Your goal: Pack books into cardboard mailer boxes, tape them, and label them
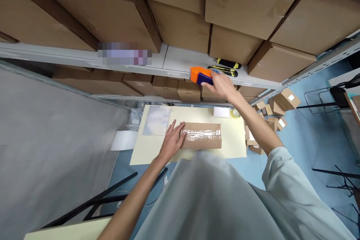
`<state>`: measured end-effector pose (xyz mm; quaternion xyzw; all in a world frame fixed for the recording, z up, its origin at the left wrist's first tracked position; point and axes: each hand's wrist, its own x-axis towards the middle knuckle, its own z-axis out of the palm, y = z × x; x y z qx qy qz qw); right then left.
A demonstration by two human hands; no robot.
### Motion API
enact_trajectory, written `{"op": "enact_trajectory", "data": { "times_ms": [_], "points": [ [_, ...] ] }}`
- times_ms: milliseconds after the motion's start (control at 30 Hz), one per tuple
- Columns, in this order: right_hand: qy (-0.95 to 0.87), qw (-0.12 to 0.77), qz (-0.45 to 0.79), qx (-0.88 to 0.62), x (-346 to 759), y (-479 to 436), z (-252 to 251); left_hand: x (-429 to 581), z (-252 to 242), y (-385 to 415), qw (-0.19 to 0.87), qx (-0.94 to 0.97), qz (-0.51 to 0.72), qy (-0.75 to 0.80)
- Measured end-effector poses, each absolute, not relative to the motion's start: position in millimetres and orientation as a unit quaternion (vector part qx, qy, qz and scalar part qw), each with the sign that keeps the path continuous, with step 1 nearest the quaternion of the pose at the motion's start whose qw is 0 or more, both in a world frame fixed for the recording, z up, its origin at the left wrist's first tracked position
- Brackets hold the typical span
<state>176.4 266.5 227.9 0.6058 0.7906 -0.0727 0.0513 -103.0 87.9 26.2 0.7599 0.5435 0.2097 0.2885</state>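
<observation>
A small brown cardboard box (204,137) lies on the pale yellow table (233,140), its top sealed with a strip of clear tape. My left hand (173,140) rests flat on the box's left end, fingers spread. My right hand (222,84) is raised to the grey shelf (180,62) and grips an orange and blue tape dispenser (200,75) at the shelf's front edge.
Two black and yellow utility knives (226,66) lie on the shelf behind the dispenser. Big cardboard cartons (174,26) fill the shelves. On the table are a clear plastic bag (156,120), a white pad (221,112) and a tape roll (234,113). Small boxes (277,110) are heaped on the blue floor.
</observation>
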Motion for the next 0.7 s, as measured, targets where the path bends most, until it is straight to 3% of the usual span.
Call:
{"op": "enact_trajectory", "data": {
  "times_ms": [200, 467, 700],
  "points": [
    [0.797, 0.057, -0.036, 0.600, 115.6, 355.5, 215.4, -96.5, 41.6, 69.7, 0.327, 0.683, 0.365, 0.541],
    [0.804, 0.094, 0.008, 0.588, 88.2, 386.9, 189.0, -98.8, 41.5, 35.9, 0.356, 0.640, 0.405, 0.547],
    [0.787, -0.010, 0.024, 0.616, 104.0, 339.3, 182.8, -95.4, 48.8, 41.4, 0.378, 0.632, 0.376, 0.562]
  ]
}}
